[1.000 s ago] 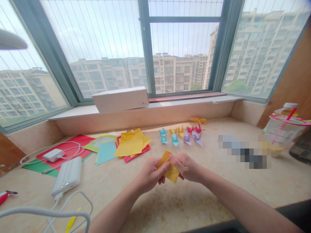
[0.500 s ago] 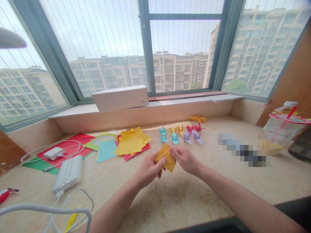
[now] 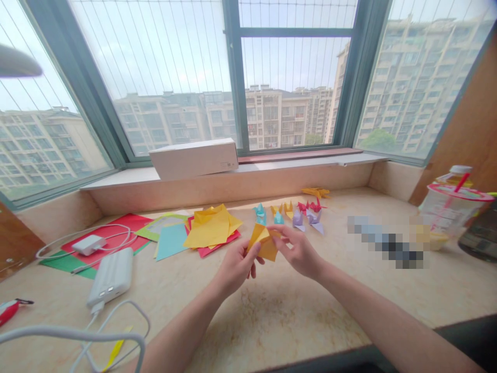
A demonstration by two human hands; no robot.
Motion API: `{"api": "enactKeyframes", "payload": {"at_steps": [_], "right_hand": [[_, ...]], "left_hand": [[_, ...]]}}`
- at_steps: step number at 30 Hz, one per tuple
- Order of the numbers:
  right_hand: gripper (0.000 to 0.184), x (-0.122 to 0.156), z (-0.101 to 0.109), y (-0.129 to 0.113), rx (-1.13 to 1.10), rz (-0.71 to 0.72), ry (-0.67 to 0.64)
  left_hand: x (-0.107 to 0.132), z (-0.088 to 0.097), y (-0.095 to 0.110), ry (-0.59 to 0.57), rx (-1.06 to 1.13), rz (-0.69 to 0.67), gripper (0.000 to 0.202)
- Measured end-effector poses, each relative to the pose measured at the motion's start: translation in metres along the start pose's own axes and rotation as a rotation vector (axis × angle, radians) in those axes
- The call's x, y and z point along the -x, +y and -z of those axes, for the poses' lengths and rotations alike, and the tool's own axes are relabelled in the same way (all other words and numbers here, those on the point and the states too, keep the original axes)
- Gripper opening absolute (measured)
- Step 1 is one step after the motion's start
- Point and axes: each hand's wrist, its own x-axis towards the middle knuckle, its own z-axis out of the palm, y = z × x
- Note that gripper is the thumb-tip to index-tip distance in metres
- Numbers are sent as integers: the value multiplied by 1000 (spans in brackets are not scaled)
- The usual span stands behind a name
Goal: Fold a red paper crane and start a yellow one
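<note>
A partly folded piece of yellow origami paper (image 3: 265,247) is held above the counter between my two hands. My left hand (image 3: 237,263) pinches its left side, thumb on the front face. My right hand (image 3: 297,249) grips its upper right edge between thumb and fingers. One flap stands raised at the paper's top. Just beyond are several small folded paper cranes: a light blue one (image 3: 260,210), a purple one (image 3: 314,219) and a red one (image 3: 313,204) among them. Behind these lies a flat yellow-orange folded bundle (image 3: 316,192).
Loose yellow sheets (image 3: 212,228) and a light blue sheet (image 3: 172,241) lie left of my hands. A white power bank (image 3: 111,277) with cables sits farther left. At right stands a plastic cup (image 3: 450,212) with a red straw. A white box (image 3: 194,158) rests on the sill.
The yellow paper has turned and a flap now rises at its top, where it was flatter before. My right fingers have shifted along its right edge.
</note>
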Motion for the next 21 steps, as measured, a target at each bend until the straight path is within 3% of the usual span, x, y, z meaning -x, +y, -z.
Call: {"api": "enactKeyframes", "payload": {"at_steps": [6, 15, 21], "right_hand": [[30, -1, -2, 10, -101, -45, -14], [22, -1, 2, 2, 37, 83, -5], [43, -1, 4, 0, 72, 156, -29]], "left_hand": [[0, -4, 0, 38, 83, -1, 51], [-1, -2, -1, 63, 186, 48, 51], [0, -2, 3, 4, 189, 61, 52]]}}
